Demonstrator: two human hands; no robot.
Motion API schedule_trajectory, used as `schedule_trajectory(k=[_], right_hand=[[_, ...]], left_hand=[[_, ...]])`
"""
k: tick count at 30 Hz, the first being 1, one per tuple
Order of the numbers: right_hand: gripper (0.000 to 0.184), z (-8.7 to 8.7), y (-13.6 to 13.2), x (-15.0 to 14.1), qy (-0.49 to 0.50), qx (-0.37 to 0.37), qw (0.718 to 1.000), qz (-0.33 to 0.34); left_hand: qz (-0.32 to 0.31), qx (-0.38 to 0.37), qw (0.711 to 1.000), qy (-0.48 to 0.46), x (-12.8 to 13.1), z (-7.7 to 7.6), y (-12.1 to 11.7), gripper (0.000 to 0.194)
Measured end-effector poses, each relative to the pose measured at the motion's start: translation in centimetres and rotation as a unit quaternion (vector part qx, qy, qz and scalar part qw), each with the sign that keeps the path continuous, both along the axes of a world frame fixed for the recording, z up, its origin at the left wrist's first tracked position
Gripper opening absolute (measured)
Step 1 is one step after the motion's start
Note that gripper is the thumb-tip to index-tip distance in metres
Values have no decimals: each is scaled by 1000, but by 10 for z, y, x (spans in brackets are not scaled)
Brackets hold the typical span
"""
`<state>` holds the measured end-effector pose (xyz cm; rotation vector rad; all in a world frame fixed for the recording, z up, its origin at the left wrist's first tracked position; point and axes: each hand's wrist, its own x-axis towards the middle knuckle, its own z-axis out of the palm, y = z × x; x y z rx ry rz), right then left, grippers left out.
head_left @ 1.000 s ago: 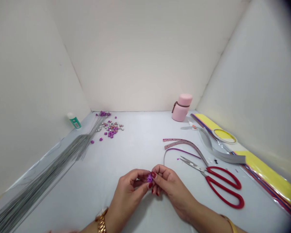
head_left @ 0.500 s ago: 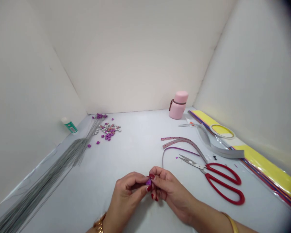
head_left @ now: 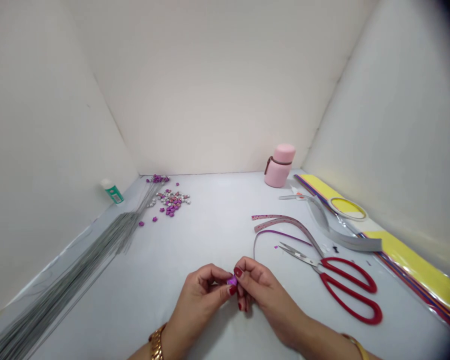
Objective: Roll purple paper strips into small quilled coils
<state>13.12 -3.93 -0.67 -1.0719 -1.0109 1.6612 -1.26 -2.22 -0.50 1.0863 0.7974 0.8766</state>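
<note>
Close in at six o'clock, my left hand (head_left: 199, 306) and right hand (head_left: 267, 303) pinch a small purple flower (head_left: 232, 281) between nearly closed fingertips; it seems light and easily crushed, so its edges are the place to grip.

Shimmery purple foam flower (head_left: 232, 281), glossy red plastic scissor handles (head_left: 348, 290) (steel blades (head_left: 298, 254)).

Flower (head_left: 232, 281) between hands (head_left: 199, 302) (head_left: 268, 305), scissors (head_left: 341, 295) right, wires (head_left: 71, 275) left

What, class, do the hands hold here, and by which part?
The left hand and right hand pinch a small purple piece from opposite sides, by its edges, between their fingertips.
</note>
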Motion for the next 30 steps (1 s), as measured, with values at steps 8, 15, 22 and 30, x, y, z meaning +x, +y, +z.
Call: schedule_trajectory(k=[8, 15, 22, 30], right_hand=[[24, -2, 0, -1, -56, 43, 997, -32], [25, 3, -3, -5, -58, 49, 997, 12], [19, 5, -5, -3, -110, 102, 989, -11], [21, 3, -9, -6, -54, 67, 996, 4]], left_hand=[[-5, -122, 987, -100, 2, 5, -5, 11], [-70, -188, 961, -190, -3, -1, -3, 6], [-63, -247, 952, -166, -7, 2, -2, 13], [-87, -287, 920, -251, -7, -5, -4, 10]])
